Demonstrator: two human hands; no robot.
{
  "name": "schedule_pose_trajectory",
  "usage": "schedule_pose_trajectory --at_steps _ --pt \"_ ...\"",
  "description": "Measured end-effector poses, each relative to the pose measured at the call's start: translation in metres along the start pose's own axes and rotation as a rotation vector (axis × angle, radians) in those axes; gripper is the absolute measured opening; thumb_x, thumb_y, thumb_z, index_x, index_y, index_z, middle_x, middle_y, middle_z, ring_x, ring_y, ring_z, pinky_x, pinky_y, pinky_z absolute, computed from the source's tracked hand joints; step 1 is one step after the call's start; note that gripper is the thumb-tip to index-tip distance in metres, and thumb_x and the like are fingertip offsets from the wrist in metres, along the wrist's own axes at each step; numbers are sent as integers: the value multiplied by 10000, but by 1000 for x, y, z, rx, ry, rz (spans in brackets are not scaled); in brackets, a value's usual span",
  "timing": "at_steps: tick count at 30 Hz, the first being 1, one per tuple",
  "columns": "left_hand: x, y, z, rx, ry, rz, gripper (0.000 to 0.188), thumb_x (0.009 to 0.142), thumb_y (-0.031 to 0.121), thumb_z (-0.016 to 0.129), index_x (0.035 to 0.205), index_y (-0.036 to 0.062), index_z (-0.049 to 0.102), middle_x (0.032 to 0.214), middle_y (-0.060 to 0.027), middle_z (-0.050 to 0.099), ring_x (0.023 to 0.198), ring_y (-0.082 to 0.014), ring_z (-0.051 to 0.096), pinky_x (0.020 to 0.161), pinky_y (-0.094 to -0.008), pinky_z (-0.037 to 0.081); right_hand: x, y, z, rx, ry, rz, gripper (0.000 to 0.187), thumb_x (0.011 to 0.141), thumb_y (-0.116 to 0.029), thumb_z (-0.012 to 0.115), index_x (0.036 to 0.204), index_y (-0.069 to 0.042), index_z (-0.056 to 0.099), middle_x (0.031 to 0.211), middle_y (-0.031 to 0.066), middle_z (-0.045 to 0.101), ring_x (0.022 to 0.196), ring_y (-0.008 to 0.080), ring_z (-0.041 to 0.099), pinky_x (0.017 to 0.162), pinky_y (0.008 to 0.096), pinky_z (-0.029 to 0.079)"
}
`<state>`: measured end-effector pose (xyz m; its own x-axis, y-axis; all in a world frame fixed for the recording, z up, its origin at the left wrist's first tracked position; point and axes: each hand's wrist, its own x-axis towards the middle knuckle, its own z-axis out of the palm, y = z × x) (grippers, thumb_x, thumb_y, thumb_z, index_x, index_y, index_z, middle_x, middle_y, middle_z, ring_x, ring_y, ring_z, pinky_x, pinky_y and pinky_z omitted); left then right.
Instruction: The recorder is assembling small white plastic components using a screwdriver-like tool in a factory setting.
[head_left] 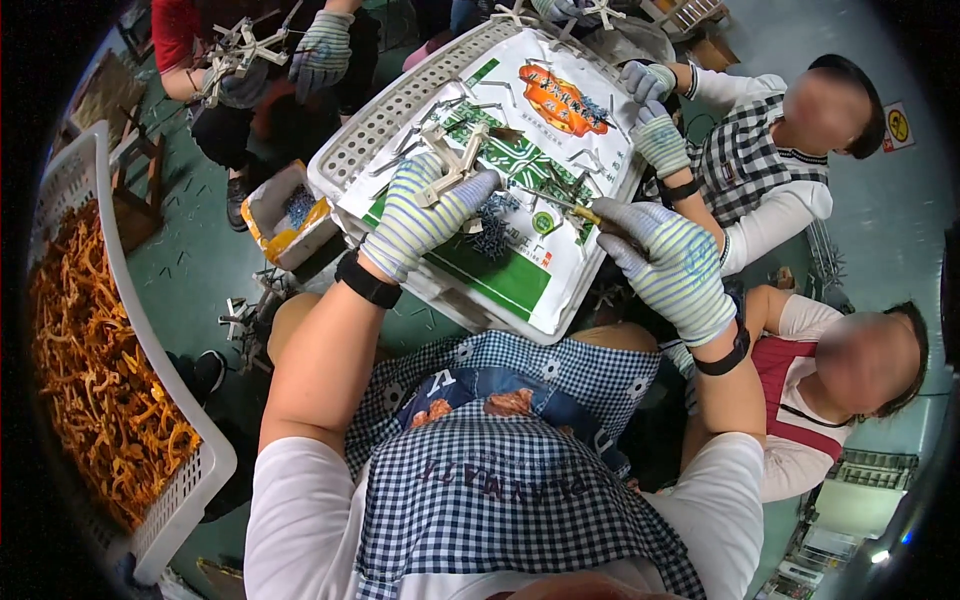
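My left hand [418, 218], in a striped knit glove with grey fingertips, is closed around a cream branched plastic piece [450, 178]. My right hand [682, 262], gloved the same way, grips a thin screwdriver [583, 213] by its yellowish handle. Its shaft points left toward the cream piece; whether the tip touches it I cannot tell. Just under my left fingers a heap of small bluish-grey screws [488, 238] lies on a white sack [500, 290] with green and orange print. Dark metal legs or rods [560, 182] are scattered over the sack beyond my hands.
The sack covers a white perforated crate [345, 150]. At left stands a large white basket [185, 430] of orange-brown pieces. A small box [270, 235] holds more screws. Co-workers sit around: gloved hands [660, 140] at the right edge, another person's glove [322, 50] at upper left.
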<state>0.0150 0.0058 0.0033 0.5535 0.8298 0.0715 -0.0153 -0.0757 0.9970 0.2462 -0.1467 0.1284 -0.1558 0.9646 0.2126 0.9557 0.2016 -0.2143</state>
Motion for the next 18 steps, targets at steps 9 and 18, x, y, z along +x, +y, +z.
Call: schedule_pose_trajectory --at_steps 9,18 --pt "3 -2 -2 213 79 164 236 889 252 740 941 22 726 792 -54 699 689 -156 635 621 -310 504 3 -1 2 -45 -8 -37 341 872 -215 703 1202 -130 682 877 120 682 798 300 674 695 386 527" --pt "-3 9 1 395 112 254 352 868 362 727 766 25 714 700 -164 682 644 -310 662 590 -406 505 6 -8 -6 -227 4 -165 320 886 -219 675 1198 -147 676 897 94 676 807 283 668 678 384 527"
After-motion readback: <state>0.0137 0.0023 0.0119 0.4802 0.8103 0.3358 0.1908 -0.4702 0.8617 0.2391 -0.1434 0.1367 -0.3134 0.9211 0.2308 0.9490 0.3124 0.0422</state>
